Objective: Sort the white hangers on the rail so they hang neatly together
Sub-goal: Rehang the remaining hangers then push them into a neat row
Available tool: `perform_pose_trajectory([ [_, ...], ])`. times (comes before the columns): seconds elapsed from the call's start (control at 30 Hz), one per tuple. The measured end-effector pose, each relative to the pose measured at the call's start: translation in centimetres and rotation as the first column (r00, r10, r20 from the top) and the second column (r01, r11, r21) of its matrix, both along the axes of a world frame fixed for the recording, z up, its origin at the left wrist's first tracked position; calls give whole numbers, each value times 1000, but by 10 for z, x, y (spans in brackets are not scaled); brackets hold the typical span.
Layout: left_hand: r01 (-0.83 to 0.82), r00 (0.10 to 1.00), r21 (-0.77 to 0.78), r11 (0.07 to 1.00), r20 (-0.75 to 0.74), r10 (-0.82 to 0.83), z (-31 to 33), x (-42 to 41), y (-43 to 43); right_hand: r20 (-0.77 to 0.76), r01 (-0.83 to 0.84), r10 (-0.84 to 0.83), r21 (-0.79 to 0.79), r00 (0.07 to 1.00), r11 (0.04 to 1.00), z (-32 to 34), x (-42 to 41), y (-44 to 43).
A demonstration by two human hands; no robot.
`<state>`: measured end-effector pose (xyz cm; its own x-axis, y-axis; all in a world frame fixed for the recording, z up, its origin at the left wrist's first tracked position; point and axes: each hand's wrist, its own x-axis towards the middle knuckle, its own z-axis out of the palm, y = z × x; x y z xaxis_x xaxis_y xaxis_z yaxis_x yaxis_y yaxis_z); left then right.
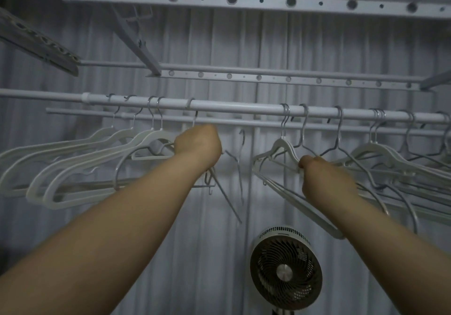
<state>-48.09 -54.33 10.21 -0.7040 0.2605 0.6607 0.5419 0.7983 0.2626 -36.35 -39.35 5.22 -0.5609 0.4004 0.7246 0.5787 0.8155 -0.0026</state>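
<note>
A white rail (234,108) runs across the view at head height. Several white hangers (73,158) hang bunched on its left part. More white hangers (380,153) and thin wire ones hang on its right part. My left hand (197,141) is shut on a grey wire hanger (240,168) whose hook is off the rail, just below the bare middle stretch. My right hand (322,175) is shut on the shoulder of a white hanger (284,146) that hooks over the rail right of the gap.
A second thinner rail (244,122) runs just behind the first. Perforated metal bars (268,78) of a drying rack hang above. A round fan (285,268) stands below, in front of pale curtains (219,46).
</note>
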Motion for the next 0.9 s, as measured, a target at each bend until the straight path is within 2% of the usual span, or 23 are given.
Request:
perform_pose_trajectory([
  [0.1,11,999,-22,1000,-36,-12,-16,-1,-6,-7,-16,16,1,1000,1000,0,4,1],
  [0.17,48,998,25,999,-47,-46,-22,1,-20,21,-21,21,1,1000,1000,-1,7,0],
  [0.3,262,960,267,928,29,-279,-22,17,-55,4,-68,68,131,998,989,-5,10,0],
  [0.37,292,945,356,888,38,-326,-22,29,-70,-66,-181,201,229,977,956,-8,11,-2],
  [0.43,305,936,431,849,29,-351,-24,42,-86,-122,-317,380,353,917,880,-11,12,-4],
  [0.53,348,914,545,763,-15,-406,-32,63,-111,-113,-492,576,405,809,771,-22,16,-13],
  [0.6,370,907,595,713,-66,-416,-36,76,-126,-226,-613,681,307,696,728,-30,24,-22],
  [0.67,388,902,626,676,-108,-418,-38,86,-141,-435,-728,696,123,571,675,-35,35,-31],
  [0.77,407,888,667,624,-129,-441,-38,100,-160,-597,-816,594,-194,539,545,-37,47,-38],
  [0.83,422,868,689,589,-119,-483,-40,107,-172,-533,-823,636,-456,558,339,-31,62,-45],
  [0.9,430,850,703,566,-104,-516,-42,111,-182,-350,-704,773,-689,530,171,-29,79,-54],
])
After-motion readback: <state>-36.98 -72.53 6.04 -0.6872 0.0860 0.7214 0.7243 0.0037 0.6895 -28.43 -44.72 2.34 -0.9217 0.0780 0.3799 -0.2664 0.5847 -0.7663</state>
